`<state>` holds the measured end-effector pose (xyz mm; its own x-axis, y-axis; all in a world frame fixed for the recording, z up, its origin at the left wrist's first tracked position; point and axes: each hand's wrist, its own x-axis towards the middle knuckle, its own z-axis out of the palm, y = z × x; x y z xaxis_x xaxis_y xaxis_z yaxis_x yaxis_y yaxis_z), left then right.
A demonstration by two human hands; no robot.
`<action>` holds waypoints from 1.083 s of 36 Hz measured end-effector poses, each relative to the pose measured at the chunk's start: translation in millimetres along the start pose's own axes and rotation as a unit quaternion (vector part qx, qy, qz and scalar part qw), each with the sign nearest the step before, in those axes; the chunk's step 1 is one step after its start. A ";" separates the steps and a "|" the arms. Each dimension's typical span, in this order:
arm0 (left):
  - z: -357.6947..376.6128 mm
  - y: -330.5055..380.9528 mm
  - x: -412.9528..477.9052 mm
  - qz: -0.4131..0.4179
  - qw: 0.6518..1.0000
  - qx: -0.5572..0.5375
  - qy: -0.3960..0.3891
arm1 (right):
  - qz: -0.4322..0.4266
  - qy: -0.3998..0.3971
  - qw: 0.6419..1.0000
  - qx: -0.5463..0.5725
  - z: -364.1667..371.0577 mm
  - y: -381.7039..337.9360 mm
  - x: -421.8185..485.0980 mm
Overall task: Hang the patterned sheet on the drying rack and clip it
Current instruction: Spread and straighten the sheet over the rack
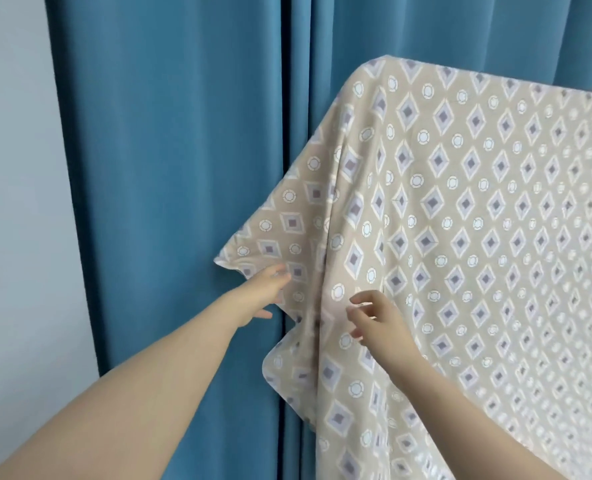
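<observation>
The patterned sheet, beige with purple diamonds and white circles, hangs draped over something hidden beneath it and fills the right half of the view. Its left side flares out into a flap. My left hand grips that flap's lower edge, fingers tucked behind the cloth. My right hand hovers just in front of the sheet's left fold, its fingers loosely curled and holding nothing. The drying rack itself is covered by the sheet. No clip is in view.
Blue curtains hang close behind the sheet and to its left. A pale wall runs down the left edge.
</observation>
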<state>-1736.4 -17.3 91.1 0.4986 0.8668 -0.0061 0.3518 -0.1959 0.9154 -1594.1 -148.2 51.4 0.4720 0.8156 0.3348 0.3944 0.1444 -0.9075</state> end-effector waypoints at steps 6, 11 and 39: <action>47.3 -21.6 -13.0 0.035 0.996 -0.080 0.009 | 0.030 0.012 0.999 0.004 -10.7 21.3 -14.4; 84.2 -63.8 -32.9 0.063 0.976 -0.001 0.209 | 0.074 0.014 0.997 -0.003 -15.1 50.4 -31.6; 190.2 -172.8 -36.4 -0.124 0.956 0.022 0.266 | 0.327 0.017 0.945 -0.013 -40.6 209.7 -121.8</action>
<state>-1664.6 -102.2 -143.3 -0.0739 0.9973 -0.0038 0.4460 0.0364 0.8943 -1536.9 -240.0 -169.4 0.6458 0.7071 -0.2881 0.0278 -0.3989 -0.9166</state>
